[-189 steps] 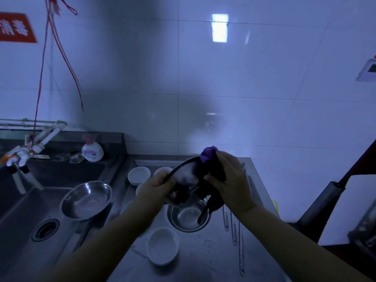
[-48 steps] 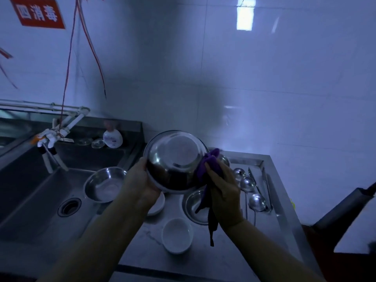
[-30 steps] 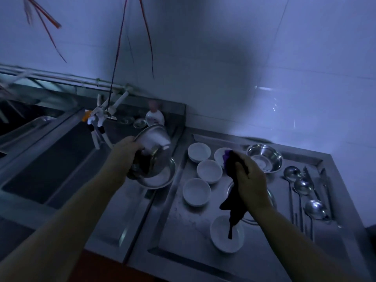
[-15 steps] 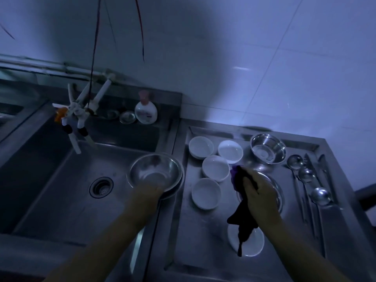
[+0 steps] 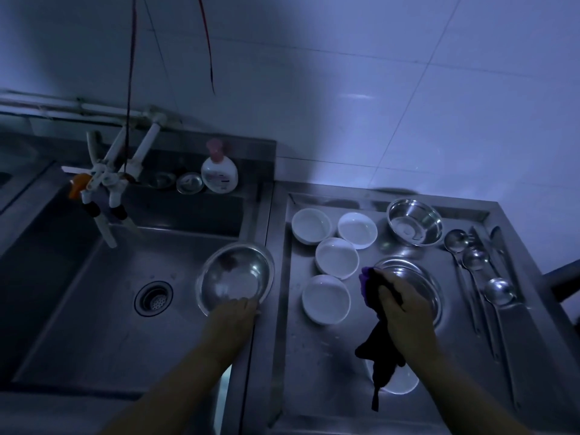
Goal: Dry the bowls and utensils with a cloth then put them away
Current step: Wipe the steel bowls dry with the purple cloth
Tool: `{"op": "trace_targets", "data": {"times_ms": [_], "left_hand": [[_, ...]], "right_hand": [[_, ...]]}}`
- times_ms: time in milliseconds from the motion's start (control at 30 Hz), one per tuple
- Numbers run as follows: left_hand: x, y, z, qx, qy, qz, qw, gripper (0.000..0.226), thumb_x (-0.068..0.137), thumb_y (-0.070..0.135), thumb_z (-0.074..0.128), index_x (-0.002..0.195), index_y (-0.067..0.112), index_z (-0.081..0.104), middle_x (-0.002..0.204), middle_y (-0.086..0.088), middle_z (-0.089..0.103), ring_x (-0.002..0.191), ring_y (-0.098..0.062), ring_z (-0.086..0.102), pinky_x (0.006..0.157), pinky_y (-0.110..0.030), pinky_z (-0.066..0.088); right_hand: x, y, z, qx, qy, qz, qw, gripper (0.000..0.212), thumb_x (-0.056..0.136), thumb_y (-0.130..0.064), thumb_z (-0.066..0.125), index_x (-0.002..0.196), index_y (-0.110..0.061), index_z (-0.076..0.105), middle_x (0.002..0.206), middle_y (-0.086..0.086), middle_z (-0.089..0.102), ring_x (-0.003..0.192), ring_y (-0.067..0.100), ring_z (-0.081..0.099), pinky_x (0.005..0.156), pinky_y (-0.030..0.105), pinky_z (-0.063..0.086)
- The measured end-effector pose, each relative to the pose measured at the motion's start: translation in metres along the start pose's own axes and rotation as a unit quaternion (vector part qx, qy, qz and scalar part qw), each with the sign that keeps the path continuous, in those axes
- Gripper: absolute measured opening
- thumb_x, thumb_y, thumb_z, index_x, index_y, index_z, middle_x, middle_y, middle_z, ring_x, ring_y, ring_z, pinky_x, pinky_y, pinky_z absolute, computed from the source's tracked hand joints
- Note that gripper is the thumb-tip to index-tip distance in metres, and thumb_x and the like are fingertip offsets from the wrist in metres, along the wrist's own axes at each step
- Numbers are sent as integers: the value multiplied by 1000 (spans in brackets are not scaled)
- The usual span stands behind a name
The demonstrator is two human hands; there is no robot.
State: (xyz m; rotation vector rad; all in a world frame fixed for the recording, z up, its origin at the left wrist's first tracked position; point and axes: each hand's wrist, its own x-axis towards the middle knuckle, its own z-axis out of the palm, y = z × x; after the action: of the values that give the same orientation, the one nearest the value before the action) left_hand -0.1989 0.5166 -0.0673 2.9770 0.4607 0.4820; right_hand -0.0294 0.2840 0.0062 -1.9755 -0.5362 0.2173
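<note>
At nine o'clock the sink basin (image 5: 94,309) lies dim under the tap (image 5: 106,183). The large steel bowl (image 5: 234,279), held up and wiped 1.6 s ago, now sits at the basin's right edge; the left hand (image 5: 233,320) rests at its near rim, finger position unclear. At three o'clock the right hand (image 5: 405,304) has dropped over a steel bowl (image 5: 420,277) on the drainboard (image 5: 314,387), fingers still clenched around the purple cloth (image 5: 373,353), beside the white bowls (image 5: 336,257) and ladles (image 5: 499,291).

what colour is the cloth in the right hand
Purple cloth, darker where it hangs; head view shows it.
</note>
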Motion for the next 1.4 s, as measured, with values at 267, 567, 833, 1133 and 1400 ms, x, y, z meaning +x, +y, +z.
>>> {"op": "trace_targets", "data": {"times_ms": [267, 567, 833, 1133, 1400], "left_hand": [[2, 3, 4, 19, -72, 41, 996, 31, 62, 34, 80, 53, 12, 59, 46, -2, 54, 34, -14, 52, 31, -17, 31], [7, 11, 2, 26, -101, 47, 993, 46, 16, 11, 90, 54, 13, 65, 45, 1, 55, 35, -11, 52, 29, -16, 31], [8, 13, 6, 16, -109, 47, 993, 43, 22, 10, 89, 57, 14, 64, 47, 0, 54, 37, -13, 52, 30, -18, 33], [5, 11, 7, 22, -115, 32, 993, 38, 32, 9, 87, 60, 16, 64, 47, 2, 53, 36, -15, 50, 36, -19, 34], [5, 20, -1, -51, -69, 8, 996, 29, 55, 16, 81, 78, 13, 64, 66, -1, 61, 54, -20, 58, 52, -27, 45]], "right_hand": [[-8, 0, 3, -9, -8, 7, 1000, 37, 91, 1, 52, 114, -27, 63, 105, -16, 65, 99, -3, 59, 80, 6, 41], [-12, 4, 1, -24, 6, 29, 999, 35, 92, -1, 52, 115, -25, 64, 103, -23, 61, 97, -10, 56, 78, 4, 39], [-12, 5, 7, -11, 8, 29, 999, 35, 93, -3, 52, 112, -31, 62, 102, -22, 62, 96, -5, 58, 79, 12, 43], [-11, 5, 8, 3, 14, 38, 999, 37, 93, -5, 52, 111, -36, 61, 104, -20, 63, 97, 1, 60, 83, 29, 49], [-7, 2, 5, 6, 2, 38, 999, 34, 94, -5, 50, 116, -29, 62, 106, -18, 64, 98, -2, 59, 84, 21, 47]]}}
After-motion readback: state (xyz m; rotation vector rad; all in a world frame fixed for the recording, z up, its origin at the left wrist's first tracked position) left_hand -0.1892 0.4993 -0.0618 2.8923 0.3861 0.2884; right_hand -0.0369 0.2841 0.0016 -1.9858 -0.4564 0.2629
